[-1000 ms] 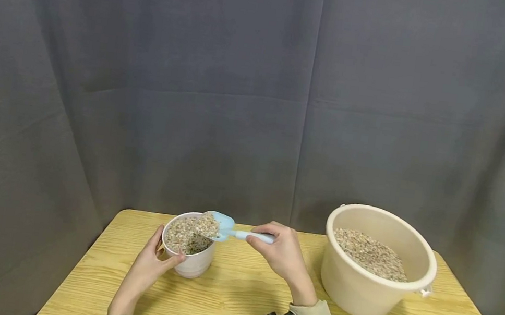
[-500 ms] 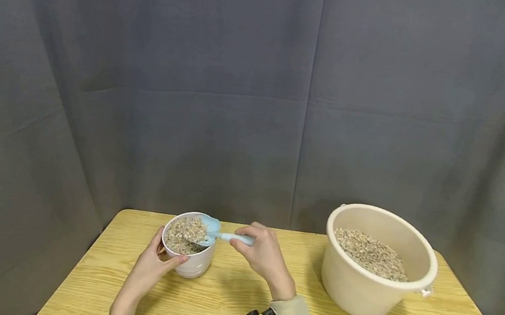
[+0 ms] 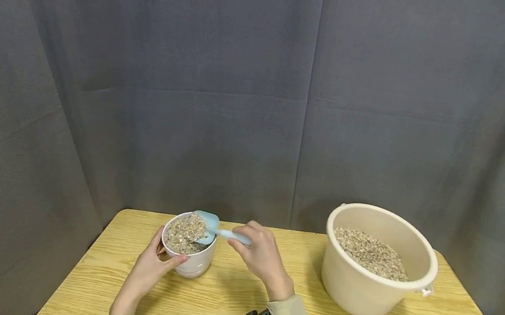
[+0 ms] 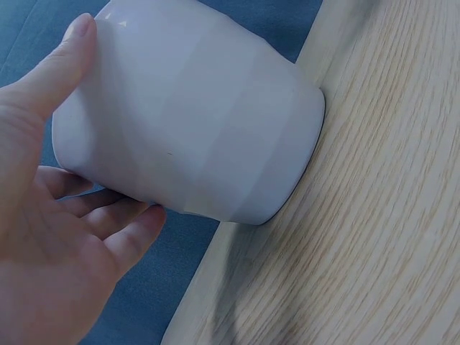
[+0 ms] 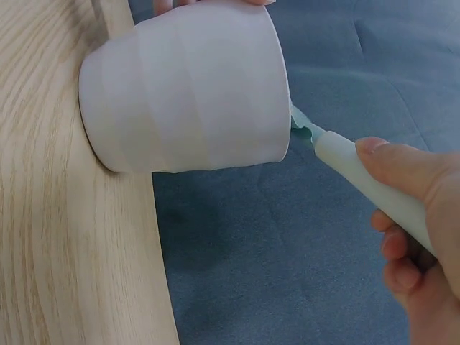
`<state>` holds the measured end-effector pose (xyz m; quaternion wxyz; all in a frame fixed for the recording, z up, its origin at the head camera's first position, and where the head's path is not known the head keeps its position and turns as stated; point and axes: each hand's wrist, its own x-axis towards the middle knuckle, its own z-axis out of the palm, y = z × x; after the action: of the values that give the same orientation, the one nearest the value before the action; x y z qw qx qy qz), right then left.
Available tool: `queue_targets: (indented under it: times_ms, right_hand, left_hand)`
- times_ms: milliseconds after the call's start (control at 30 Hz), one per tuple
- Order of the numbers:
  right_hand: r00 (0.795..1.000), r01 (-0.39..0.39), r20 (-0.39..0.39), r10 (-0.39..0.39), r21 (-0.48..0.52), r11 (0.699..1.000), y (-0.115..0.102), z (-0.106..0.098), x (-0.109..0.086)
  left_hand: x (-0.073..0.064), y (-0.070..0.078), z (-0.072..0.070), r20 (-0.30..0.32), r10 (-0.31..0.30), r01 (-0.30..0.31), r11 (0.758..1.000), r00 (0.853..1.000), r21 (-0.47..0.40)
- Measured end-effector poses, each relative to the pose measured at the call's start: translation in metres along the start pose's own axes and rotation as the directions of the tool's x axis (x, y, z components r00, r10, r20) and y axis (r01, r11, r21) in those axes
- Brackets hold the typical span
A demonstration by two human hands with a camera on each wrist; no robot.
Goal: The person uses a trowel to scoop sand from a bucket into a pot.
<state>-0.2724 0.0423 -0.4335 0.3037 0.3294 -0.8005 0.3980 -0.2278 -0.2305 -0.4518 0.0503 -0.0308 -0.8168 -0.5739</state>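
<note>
In the head view, a white pot [image 3: 194, 265] stands on the table, filled nearly to the rim with pale gravel [image 3: 182, 235]. My left hand [image 3: 149, 265] grips it from the left, thumb at the near rim and fingers on the far side; in the left wrist view they touch the pot wall [image 4: 187, 115]. My right hand [image 3: 263, 253] holds a light blue hand trowel [image 3: 208, 220] by its handle. The blade sits at the pot's right inner rim, gravel lying against it. Thumb and curled fingers wrap the trowel handle [image 5: 363, 172] in the right wrist view.
A large cream bucket [image 3: 360, 299] stands at the right of the wooden table [image 3: 226, 296], partly filled with similar gravel [image 3: 370, 253]. A white handle fitting sticks out at its right. A grey curtain [image 3: 237, 124] hangs right behind the table.
My right hand has moved left with the trowel, bringing the blade further over the pot, then tilted it slightly. Gravel now covers more of the darker patch inside. My left hand has stayed put.
</note>
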Motion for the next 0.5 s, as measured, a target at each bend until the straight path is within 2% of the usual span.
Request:
queue_targets:
  times_ms: [267,500]
  right_hand:
    - [0.996,0.086,0.005,-0.086,-0.037,0.996,0.0023,-0.0032,0.0006]
    - [0.993,0.118,0.011,-0.117,-0.077,0.990,0.0021,-0.0077,0.0024]
  left_hand:
    - [0.0000,0.0008,0.0011,-0.004,-0.013,0.013,1.000,1.000,-0.002]
    - [0.0011,-0.0006,0.0003,-0.001,-0.017,0.017,1.000,1.000,-0.003]
